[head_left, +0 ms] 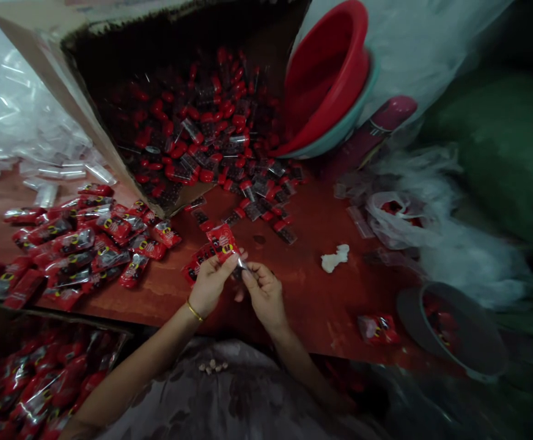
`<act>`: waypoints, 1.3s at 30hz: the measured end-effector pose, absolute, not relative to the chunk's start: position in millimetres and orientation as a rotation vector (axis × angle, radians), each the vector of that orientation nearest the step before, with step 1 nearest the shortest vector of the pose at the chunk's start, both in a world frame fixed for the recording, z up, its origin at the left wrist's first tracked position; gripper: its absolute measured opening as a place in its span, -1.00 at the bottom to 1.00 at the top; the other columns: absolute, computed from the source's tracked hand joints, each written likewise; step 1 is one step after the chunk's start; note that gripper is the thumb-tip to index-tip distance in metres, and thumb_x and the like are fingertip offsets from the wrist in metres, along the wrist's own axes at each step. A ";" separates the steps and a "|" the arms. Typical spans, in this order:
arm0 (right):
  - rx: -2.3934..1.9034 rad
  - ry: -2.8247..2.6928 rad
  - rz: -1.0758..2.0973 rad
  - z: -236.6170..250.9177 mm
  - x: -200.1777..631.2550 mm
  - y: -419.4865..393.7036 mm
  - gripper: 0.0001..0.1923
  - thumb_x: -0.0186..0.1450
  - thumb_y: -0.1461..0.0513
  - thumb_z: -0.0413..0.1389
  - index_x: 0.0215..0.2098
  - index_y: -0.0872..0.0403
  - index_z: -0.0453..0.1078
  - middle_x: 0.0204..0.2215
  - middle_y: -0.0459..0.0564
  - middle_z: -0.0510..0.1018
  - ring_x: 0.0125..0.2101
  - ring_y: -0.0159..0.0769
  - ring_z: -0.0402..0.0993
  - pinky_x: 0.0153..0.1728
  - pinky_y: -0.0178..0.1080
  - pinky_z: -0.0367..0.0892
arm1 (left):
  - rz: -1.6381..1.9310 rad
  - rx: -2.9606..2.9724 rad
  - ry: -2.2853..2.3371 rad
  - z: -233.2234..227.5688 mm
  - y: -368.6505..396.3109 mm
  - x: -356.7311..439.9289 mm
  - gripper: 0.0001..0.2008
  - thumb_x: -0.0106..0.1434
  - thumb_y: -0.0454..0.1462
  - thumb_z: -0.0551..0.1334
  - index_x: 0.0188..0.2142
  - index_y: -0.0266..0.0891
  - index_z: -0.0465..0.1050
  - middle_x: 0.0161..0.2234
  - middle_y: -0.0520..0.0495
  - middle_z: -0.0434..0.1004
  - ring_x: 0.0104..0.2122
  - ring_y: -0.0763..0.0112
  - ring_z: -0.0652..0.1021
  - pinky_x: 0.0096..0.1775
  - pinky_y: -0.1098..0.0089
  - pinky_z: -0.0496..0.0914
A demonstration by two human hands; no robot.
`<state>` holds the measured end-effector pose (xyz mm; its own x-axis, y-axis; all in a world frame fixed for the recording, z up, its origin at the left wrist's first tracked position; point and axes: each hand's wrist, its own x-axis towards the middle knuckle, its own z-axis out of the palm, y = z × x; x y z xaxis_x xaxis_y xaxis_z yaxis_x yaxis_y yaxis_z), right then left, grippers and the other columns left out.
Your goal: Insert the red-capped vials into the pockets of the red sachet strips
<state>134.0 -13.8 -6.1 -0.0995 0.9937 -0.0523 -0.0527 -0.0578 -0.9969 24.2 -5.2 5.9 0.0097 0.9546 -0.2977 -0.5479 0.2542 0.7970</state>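
The left hand pinches a red packet at table centre while the right hand grips its small end, with a packet pile at nine o'clock and a tipped carton at twelve.

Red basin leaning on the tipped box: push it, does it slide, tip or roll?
The red basin stands on edge, nested in a teal one, so it probably topples flat or rocks along its round rim. It looks like thin plastic, likely light. The glossy surface may slip on the table.
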 end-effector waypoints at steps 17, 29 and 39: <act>-1.244 -1.145 1.261 -0.8 124.9 -13.3 -0.79 0.18 0.10 0.10 -0.37 0.09 0.30 -0.70 -0.24 0.39 -0.77 -0.51 0.31 -0.72 -0.44 0.23 | 1.243 0.630 0.966 3.9 -8.5 25.8 -0.62 0.04 -0.03 0.27 -0.33 -0.32 0.51 -0.56 0.01 0.48 -0.72 0.62 0.31 -0.70 0.54 0.22; -1.035 -1.332 1.460 -1.4 145.0 -12.4 -0.75 0.18 0.13 0.12 -0.18 0.05 0.37 -0.60 -0.16 0.55 -0.59 -0.37 0.51 -0.43 -0.29 0.43 | 1.257 0.385 0.951 10.6 -5.0 24.1 -0.62 -0.06 -0.08 0.36 -0.32 -0.32 0.49 -0.39 -0.13 0.58 -0.50 0.46 0.49 -0.55 0.52 0.31; -1.139 -1.205 1.436 -8.2 122.2 -3.2 -0.77 0.07 0.11 0.21 -0.51 0.06 0.30 -0.67 -0.19 0.49 -0.68 -0.41 0.43 -0.62 -0.35 0.39 | 1.262 0.446 0.976 -0.4 -12.8 16.2 -0.61 -0.03 -0.06 0.33 -0.32 -0.33 0.48 -0.45 -0.04 0.53 -0.61 0.61 0.37 -0.64 0.57 0.27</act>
